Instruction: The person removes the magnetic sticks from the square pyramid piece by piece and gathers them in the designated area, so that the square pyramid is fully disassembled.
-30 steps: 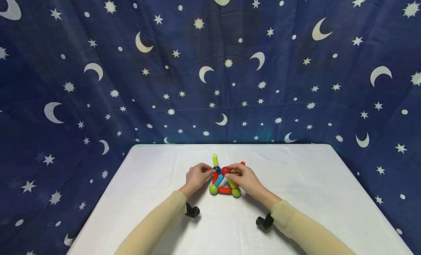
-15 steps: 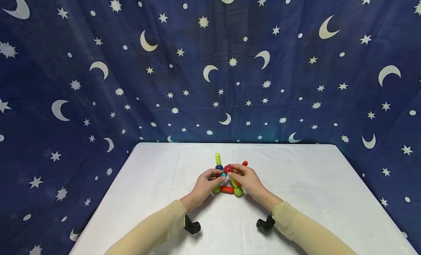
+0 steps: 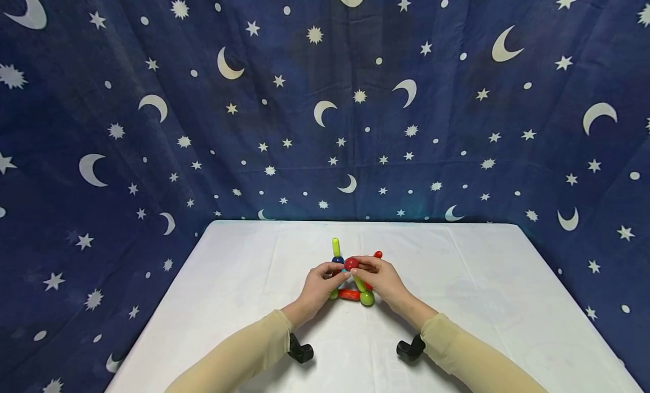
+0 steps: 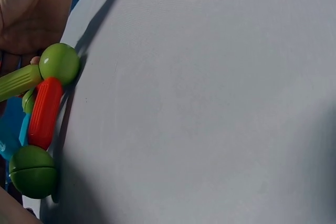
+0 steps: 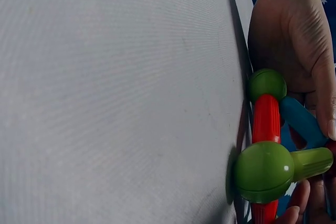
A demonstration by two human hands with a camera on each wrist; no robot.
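A construction of magnetic rods and balls stands on the table between both hands. My left hand (image 3: 316, 287) pinches the upper end of a blue rod (image 5: 303, 123) with thumb and fingers. My right hand (image 3: 386, 281) holds the red ball (image 3: 351, 264) at the top between thumb and fingertips. From that ball a lime rod (image 3: 359, 283) slopes down to a green ball (image 3: 367, 298). A red rod (image 3: 348, 294) lies along the front, running to another green ball (image 5: 266, 84). Behind the left fingers are a navy ball (image 3: 337, 260) and an upright lime rod (image 3: 336, 247).
A red piece (image 3: 378, 254) of the construction sticks out behind the right hand. The white table (image 3: 457, 291) ends at a dark blue curtain (image 3: 325, 128) with moons and stars. Black wrist cameras (image 3: 302, 352) hang under both sleeves.
My left hand has moved from the navy ball, right and slightly forward, to the blue rod beside the red ball. The right hand stays at the red ball. The head view has shifted slightly.
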